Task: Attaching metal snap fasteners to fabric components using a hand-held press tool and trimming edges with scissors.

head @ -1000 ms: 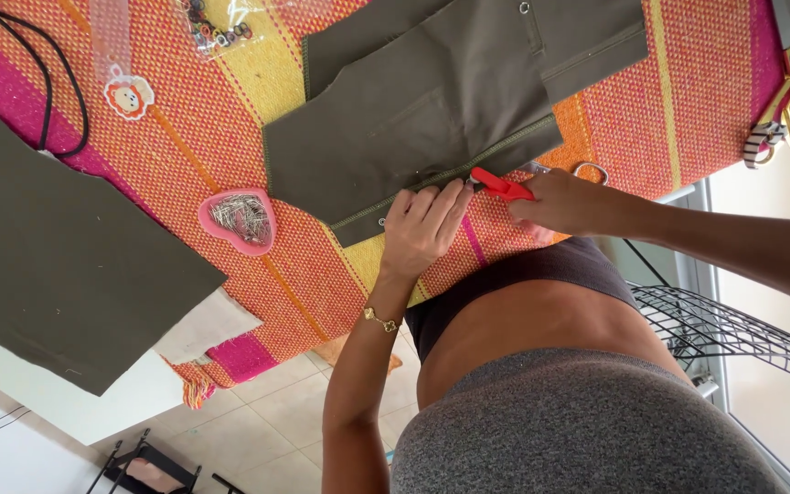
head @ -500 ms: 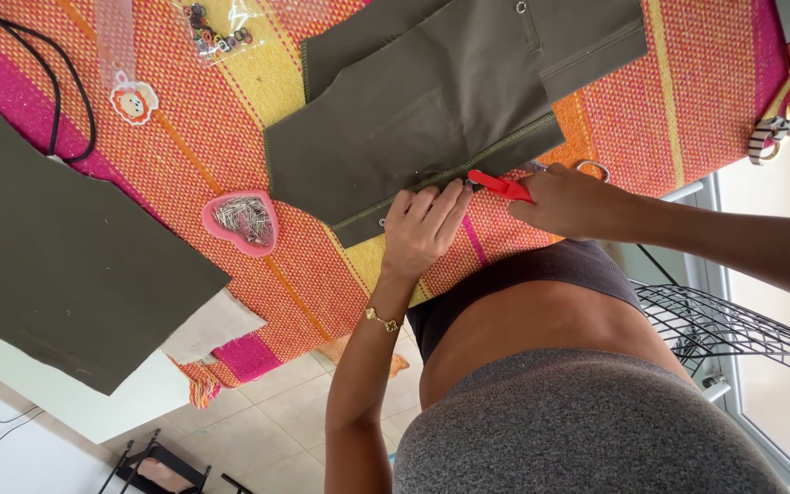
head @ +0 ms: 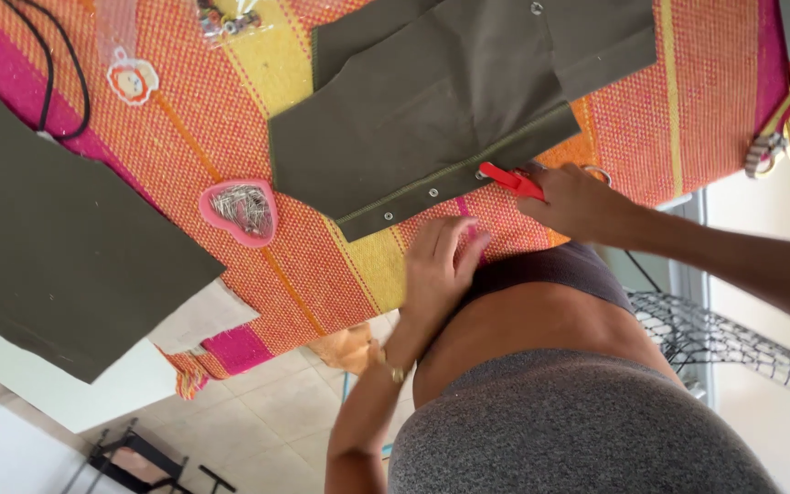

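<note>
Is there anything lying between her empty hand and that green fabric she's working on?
Nothing visible. Only bare striped cloth lies between the left hand and the olive fabric. The right hand holds a red tool at its edge.

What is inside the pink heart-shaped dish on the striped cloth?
The pink heart-shaped dish holds a heap of thin silvery pins, lying loose and criss-crossed. They cover most of its floor, so what lies beneath them cannot be seen. It sits on the striped cloth.
</note>
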